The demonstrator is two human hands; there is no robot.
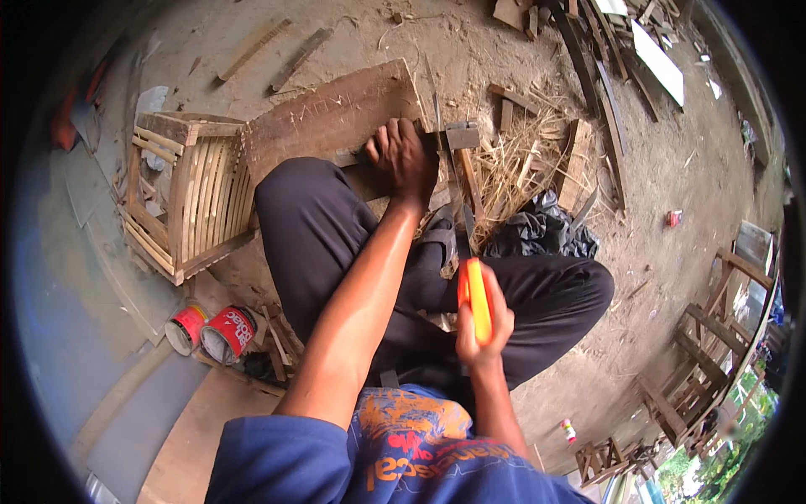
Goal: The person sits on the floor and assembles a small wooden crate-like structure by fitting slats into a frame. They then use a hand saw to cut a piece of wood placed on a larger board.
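My right hand [487,326] is wrapped round the orange and yellow handle [478,298] of a handsaw, in front of my crossed legs. Its narrow blade [468,225] points away from me. Farther off, my left hand [405,164] has its fingers bent over a dark piece of wood [366,180], pressing it down; the palm side is hidden. Beyond that hand lies a wide brown board [336,113] with scratched marks. Right of the left hand rests a hammer with a grey metal head [463,136] and a wooden handle [470,181].
A slatted wooden frame [210,197] stands left of my knee, with two red cans [227,334] nearer me. Wood shavings [529,151] and a black plastic bag [546,231] lie to the right. Timber strips [609,126] are heaped at far right, and wooden furniture frames [705,340] stand at right.
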